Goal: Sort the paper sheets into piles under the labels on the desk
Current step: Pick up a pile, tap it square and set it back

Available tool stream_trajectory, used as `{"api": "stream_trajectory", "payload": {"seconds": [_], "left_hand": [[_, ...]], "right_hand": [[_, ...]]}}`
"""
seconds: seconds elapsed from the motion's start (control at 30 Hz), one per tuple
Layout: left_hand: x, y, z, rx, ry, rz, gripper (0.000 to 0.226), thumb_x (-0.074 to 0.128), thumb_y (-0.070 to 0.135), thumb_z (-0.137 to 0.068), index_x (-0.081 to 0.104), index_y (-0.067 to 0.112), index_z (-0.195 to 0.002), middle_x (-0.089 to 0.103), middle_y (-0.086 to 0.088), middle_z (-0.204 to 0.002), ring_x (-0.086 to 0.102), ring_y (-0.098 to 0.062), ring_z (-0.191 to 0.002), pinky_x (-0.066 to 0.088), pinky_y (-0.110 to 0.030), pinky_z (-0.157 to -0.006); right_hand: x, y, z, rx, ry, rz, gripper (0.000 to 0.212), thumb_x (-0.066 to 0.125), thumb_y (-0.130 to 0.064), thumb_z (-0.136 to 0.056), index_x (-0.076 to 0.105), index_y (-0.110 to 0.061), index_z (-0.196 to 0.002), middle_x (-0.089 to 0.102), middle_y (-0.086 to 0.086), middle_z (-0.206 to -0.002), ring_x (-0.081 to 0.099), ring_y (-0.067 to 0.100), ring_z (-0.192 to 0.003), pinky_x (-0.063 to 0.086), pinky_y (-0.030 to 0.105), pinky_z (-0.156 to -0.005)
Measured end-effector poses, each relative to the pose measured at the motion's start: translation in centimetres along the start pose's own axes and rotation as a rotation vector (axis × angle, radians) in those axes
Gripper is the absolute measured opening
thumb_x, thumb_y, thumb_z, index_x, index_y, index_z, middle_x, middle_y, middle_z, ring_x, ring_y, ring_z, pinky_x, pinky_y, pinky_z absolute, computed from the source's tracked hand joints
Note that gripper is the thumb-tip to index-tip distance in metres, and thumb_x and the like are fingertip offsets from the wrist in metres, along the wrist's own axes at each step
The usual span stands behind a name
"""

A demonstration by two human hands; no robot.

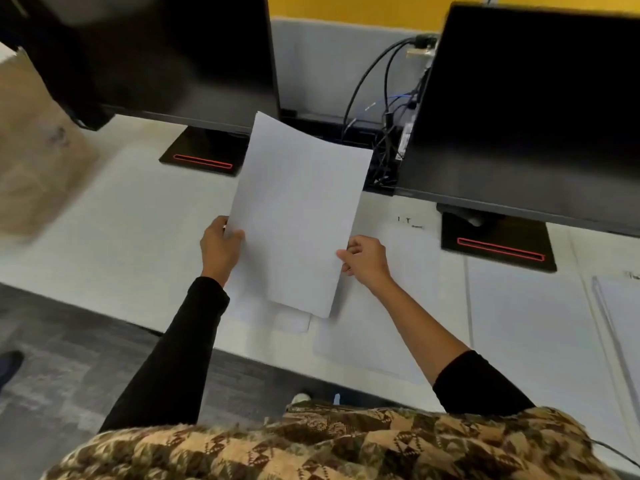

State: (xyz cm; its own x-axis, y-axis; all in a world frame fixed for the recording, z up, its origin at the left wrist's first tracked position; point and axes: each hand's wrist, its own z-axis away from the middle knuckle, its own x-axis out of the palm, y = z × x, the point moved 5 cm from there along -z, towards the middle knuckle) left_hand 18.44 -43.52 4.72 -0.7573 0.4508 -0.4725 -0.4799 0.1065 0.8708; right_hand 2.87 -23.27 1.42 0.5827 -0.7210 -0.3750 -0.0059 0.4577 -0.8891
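Note:
I hold a white paper sheet (298, 209) up above the desk, tilted with its far end lifted. My left hand (220, 247) pinches its left edge, thumb on top. My right hand (365, 259) pinches its right edge. Under it, more white sheets (291, 322) lie flat on the white desk (121, 230). Another flat sheet (408, 271) lies to the right below a small handwritten label (410, 221). A further sheet (620, 313) and the edge of a second label (633, 275) show at the far right. The image is blurred, so no writing is readable.
Two black monitors stand at the back, the left monitor (156, 53) and the right monitor (530, 109), each on a black base (204, 150) with a red stripe. Cables (388, 133) hang between them. A brown cardboard box (34, 150) sits at the left. Grey carpet (62, 368) lies below the desk edge.

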Motion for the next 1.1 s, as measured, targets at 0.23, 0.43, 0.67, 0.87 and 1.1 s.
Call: {"api": "stream_trajectory", "payload": {"seconds": [0.23, 0.43, 0.67, 0.87, 1.1], "left_hand": [[-0.6, -5.3, -3.9, -0.114, -0.098, -0.098, 0.033, 0.05, -0.002, -0.087, 0.053, -0.001, -0.12, 0.061, -0.021, -0.114, 0.054, -0.027, -0.087, 0.043, -0.031, -0.074], [2.1, -9.3, -5.0, -0.163, -0.353, -0.711, 0.044, 0.051, 0.008, -0.089, 0.042, 0.006, -0.132, 0.039, -0.018, -0.137, 0.04, -0.035, -0.124, 0.036, -0.037, -0.103], [2.1, -9.9, -5.1, -0.286, -0.253, -0.659, 0.046, 0.047, 0.006, -0.089, 0.036, 0.003, -0.134, 0.033, -0.021, -0.136, 0.033, -0.038, -0.126, 0.037, -0.046, -0.102], [2.0, -10.3, -5.1, -0.369, -0.276, -0.651, 0.052, 0.058, 0.013, -0.087, 0.039, 0.006, -0.134, 0.033, -0.021, -0.136, 0.033, -0.037, -0.127, 0.036, -0.043, -0.102], [2.2, -8.7, -4.1, -0.343, -0.14, -0.605, 0.054, 0.053, 0.007, -0.085, 0.034, 0.003, -0.135, 0.03, -0.02, -0.139, 0.031, -0.037, -0.127, 0.035, -0.046, -0.102]], "right_hand": [[4.9, 1.8, -1.4, 0.19, -0.021, 0.12, 0.015, 0.063, -0.003, -0.082, 0.052, -0.007, -0.071, 0.059, 0.014, -0.074, 0.06, 0.024, -0.066, 0.057, 0.039, -0.074], [7.0, 4.2, -1.0, 0.322, -0.062, 0.345, 0.038, 0.056, 0.001, -0.079, 0.032, -0.014, -0.054, 0.038, -0.001, -0.058, 0.038, 0.01, -0.049, 0.03, 0.017, -0.042], [8.5, 4.0, -1.5, 0.316, -0.107, 0.394, 0.038, 0.057, -0.001, -0.08, 0.03, -0.016, -0.057, 0.035, -0.004, -0.061, 0.034, 0.006, -0.051, 0.025, 0.016, -0.041], [8.9, 3.9, -1.3, 0.3, -0.126, 0.404, 0.017, 0.056, -0.004, -0.084, 0.055, -0.007, -0.101, 0.054, 0.006, -0.1, 0.057, 0.018, -0.092, 0.042, 0.019, -0.069], [6.7, 3.1, -0.3, 0.194, -0.076, 0.15, 0.051, 0.06, -0.011, -0.088, 0.043, -0.007, -0.136, 0.051, 0.013, -0.128, 0.052, 0.02, -0.113, 0.041, 0.021, -0.089]]}}
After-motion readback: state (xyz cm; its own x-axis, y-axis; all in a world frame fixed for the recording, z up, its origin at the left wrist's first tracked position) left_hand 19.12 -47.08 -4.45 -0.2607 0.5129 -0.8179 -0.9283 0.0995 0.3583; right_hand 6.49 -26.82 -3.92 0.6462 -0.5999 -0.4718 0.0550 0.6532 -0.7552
